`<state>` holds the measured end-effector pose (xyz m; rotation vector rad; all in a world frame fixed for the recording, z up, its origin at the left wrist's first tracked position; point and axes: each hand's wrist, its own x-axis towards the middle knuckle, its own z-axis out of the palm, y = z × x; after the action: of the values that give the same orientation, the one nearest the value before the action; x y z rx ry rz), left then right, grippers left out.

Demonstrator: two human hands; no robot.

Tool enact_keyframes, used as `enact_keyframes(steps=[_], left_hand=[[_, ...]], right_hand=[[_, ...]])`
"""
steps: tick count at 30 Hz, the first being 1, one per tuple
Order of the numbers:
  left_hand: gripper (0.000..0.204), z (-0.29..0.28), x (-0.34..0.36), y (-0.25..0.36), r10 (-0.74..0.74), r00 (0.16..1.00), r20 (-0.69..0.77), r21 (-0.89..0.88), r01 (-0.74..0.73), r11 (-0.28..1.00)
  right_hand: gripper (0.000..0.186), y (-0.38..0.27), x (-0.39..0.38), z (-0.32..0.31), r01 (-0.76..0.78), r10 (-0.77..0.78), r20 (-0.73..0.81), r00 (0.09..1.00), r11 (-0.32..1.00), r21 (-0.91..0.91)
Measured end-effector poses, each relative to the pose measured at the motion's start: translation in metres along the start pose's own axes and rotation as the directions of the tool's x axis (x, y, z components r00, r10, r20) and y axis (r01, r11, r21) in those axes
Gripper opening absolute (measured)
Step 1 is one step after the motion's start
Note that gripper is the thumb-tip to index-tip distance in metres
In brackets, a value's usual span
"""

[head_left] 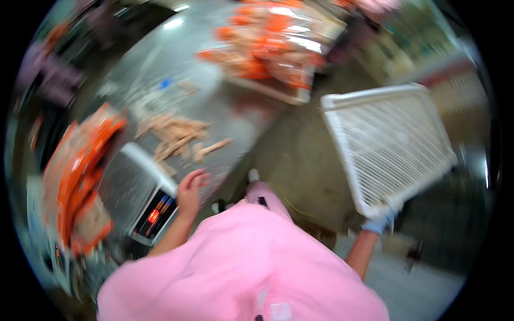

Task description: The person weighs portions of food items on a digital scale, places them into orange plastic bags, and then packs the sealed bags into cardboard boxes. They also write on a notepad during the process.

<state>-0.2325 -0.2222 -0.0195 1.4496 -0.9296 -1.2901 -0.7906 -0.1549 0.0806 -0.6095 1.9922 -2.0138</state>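
My right hand (pixel 381 220), in a light blue glove, grips the near corner of a white slatted plastic tray (pixel 393 142). The tray is held out to my right above the floor, and nothing lies in it. My left hand (pixel 193 188) is bare and holds nothing. Its fingers are loosely bent and somewhat apart, beside a digital scale (pixel 155 214) with a steel pan and a lit red display. Just beyond that hand, pale brown strips of food (pixel 174 134) lie in a loose heap on the metal table.
Orange and clear bags (pixel 267 45) are piled in a crate (pixel 292 97) at the table's far end. More orange bags (pixel 80 176) stand left of the scale. A small blue thing (pixel 165 83) lies on the metal table (pixel 235 125). People in pink (pixel 59 80) are at the far left.
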Motion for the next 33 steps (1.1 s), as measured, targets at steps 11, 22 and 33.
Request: enact_keyframes(steps=[11, 22, 33], left_hand=[[0.025, 0.176, 0.056, -0.026, -0.067, 0.991, 0.113, 0.201, 0.043, 0.979], [0.029, 0.452, 0.094, 0.033, -0.073, 0.967, 0.243, 0.174, 0.031, 0.984], [0.023, 0.456, 0.071, 0.031, -0.065, 0.986, -0.153, 0.164, 0.091, 0.982]], right_hand=[[0.056, 0.198, 0.15, -0.069, -0.228, 0.34, -0.435, 0.834, 0.93, 0.29], [0.064, 0.222, 0.63, -0.037, -0.218, 0.379, -0.409, 0.83, 0.896, 0.388], [0.042, 0.361, 0.477, 0.235, -0.068, 0.205, 0.776, 0.597, 0.976, -0.205]])
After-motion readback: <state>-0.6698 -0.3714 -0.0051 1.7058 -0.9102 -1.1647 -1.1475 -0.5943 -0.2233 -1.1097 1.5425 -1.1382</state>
